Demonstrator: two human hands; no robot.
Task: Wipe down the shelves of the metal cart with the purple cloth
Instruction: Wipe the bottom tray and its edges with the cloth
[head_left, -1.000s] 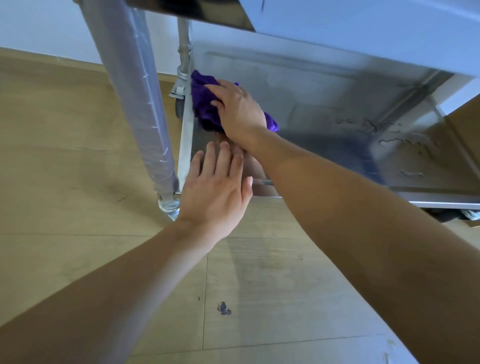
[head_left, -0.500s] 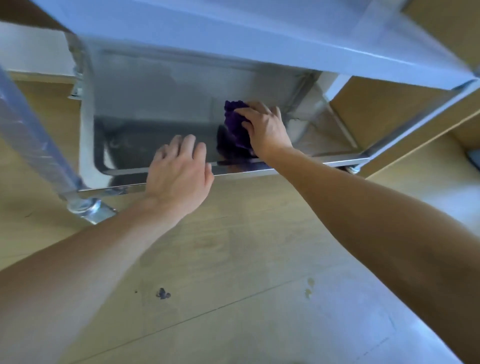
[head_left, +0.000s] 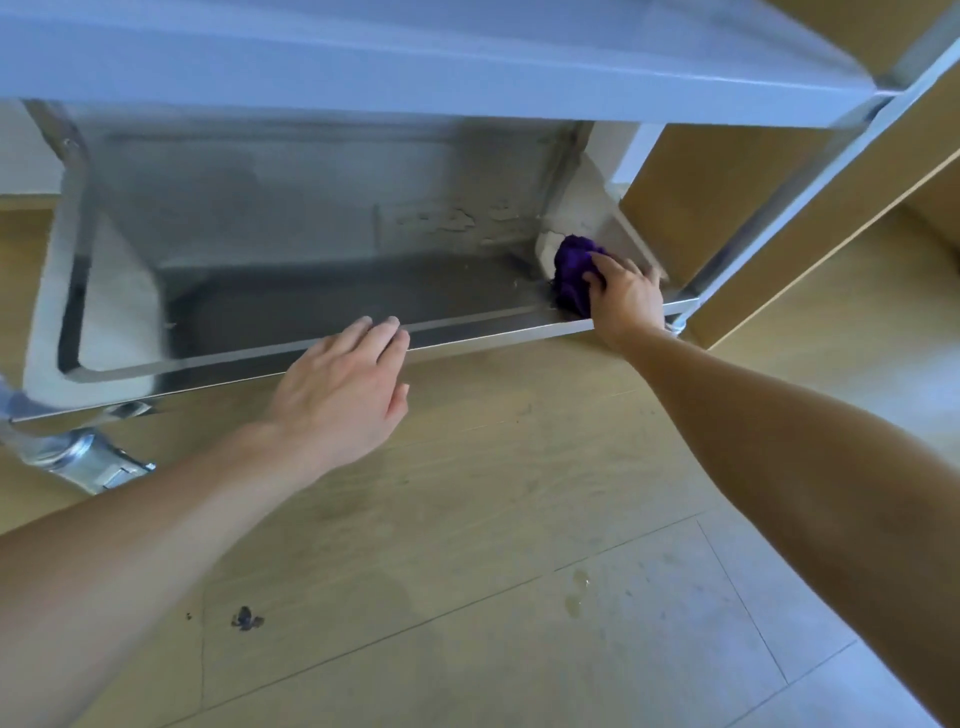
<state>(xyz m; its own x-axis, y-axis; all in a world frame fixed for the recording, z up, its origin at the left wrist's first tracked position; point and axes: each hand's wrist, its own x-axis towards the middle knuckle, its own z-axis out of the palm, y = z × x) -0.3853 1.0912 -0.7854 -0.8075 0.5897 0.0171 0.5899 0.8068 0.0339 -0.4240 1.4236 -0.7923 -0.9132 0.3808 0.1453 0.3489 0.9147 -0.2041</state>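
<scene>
Low in the frame's right-centre, the purple cloth (head_left: 574, 274) is bunched and gripped by the right hand (head_left: 626, 299), pressed into the right corner of the bottom shelf (head_left: 322, 306) of the metal cart (head_left: 415, 67). The left hand (head_left: 345, 392) is held flat at centre frame, fingers together and extended, its fingertips (head_left: 387, 327) laid on the shelf's front rim; nothing is held in it. A caster (head_left: 88, 460) is seen at lower left on the wooden floor (head_left: 467, 571), where a dark mark (head_left: 247, 618) is visible
</scene>
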